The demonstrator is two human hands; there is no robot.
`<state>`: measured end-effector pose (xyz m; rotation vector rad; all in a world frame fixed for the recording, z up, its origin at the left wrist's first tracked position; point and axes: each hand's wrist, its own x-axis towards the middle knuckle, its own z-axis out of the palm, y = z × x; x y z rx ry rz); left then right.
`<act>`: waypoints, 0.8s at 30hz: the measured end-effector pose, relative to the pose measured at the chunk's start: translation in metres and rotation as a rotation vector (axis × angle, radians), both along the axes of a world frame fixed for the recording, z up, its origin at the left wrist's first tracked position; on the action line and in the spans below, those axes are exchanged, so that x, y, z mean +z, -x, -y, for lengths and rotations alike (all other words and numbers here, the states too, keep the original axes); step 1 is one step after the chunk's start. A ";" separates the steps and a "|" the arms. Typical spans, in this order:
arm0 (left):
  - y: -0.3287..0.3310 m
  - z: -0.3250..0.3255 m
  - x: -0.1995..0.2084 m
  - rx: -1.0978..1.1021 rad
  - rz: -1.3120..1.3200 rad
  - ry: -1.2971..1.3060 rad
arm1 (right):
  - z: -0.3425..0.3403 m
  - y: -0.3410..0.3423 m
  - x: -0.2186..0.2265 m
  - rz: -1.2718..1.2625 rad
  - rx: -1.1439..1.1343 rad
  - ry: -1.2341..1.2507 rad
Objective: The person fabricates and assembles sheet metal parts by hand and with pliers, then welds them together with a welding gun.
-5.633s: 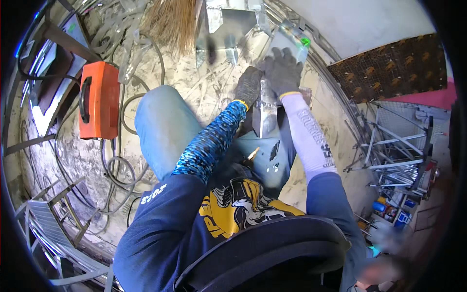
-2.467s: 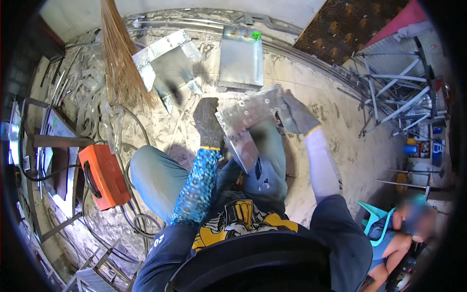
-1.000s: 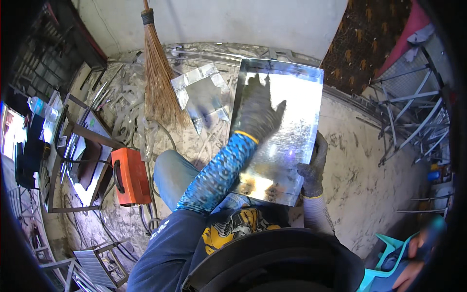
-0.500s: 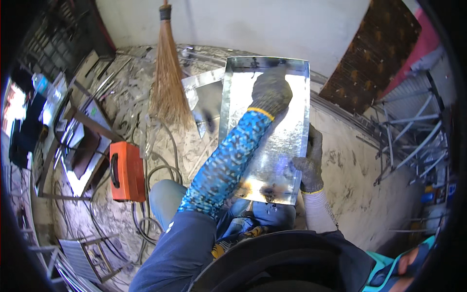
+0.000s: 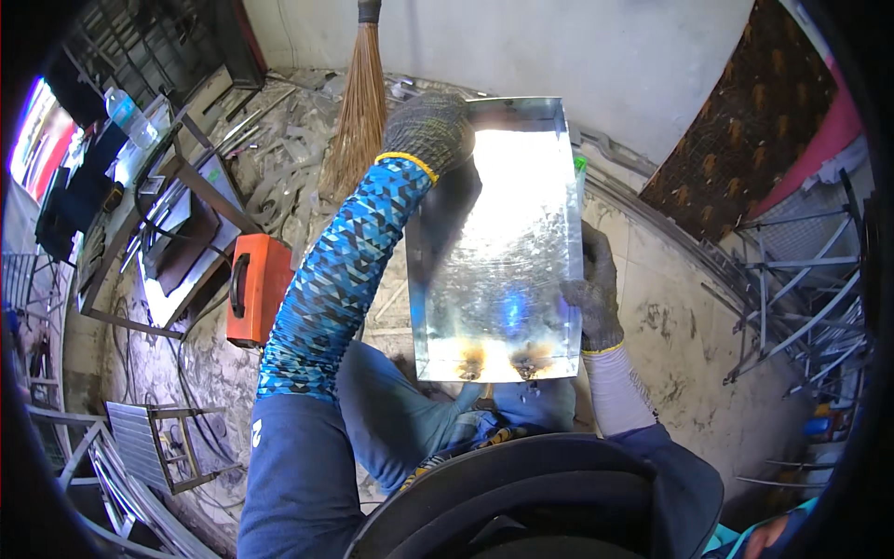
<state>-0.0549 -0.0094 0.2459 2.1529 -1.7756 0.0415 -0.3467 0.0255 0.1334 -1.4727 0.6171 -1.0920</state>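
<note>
Nearest the wearer, a black curved brim (image 5: 521,466) sits below the shallow rectangular tray of silver sheet metal (image 5: 531,224), the landmark for this report. Faded blue denim trousers (image 5: 396,410) show between brim and tray.

The tray is held above the lap, its open side facing the wearer. Two brown-black scorch marks (image 5: 473,361) are noted along its near edge; the floor of the tray reflects strong light toward the far end.

The right hand (image 5: 596,293), in a dark grey knit glove, is at the tray's right wall: thumb over the rim, remaining fingers outside, gripping the wall. A pale lilac sleeve (image 5: 619,387) covers that forearm.

The left hand (image 5: 428,129), similarly gloved with a yellow cuff, is at the tray's far left corner. Its fingers are mostly hidden; whether they grip the rim cannot be told. A blue, black and white geometric-patterned sleeve (image 5: 335,270) runs along that forearm.

Left of the tray stands an orange box-shaped unit with a black handle (image 5: 258,289). Beyond the tray's far left corner, a brown straw broom (image 5: 358,112) stands upright. Beyond the tray's far right corner is a dark brown patterned panel (image 5: 745,130); behind the tray rises a white wall (image 5: 503,47).
</note>
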 end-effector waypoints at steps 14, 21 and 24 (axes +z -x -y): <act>0.098 0.006 -0.022 -0.547 -0.315 -0.133 | 0.040 -0.011 0.004 0.143 -0.013 0.070; 0.100 0.014 -0.022 -0.602 -0.208 0.180 | 0.041 -0.010 0.008 0.110 -0.046 0.249; 0.095 0.043 -0.003 -0.312 -0.034 0.354 | 0.025 -0.007 0.010 0.177 0.021 0.059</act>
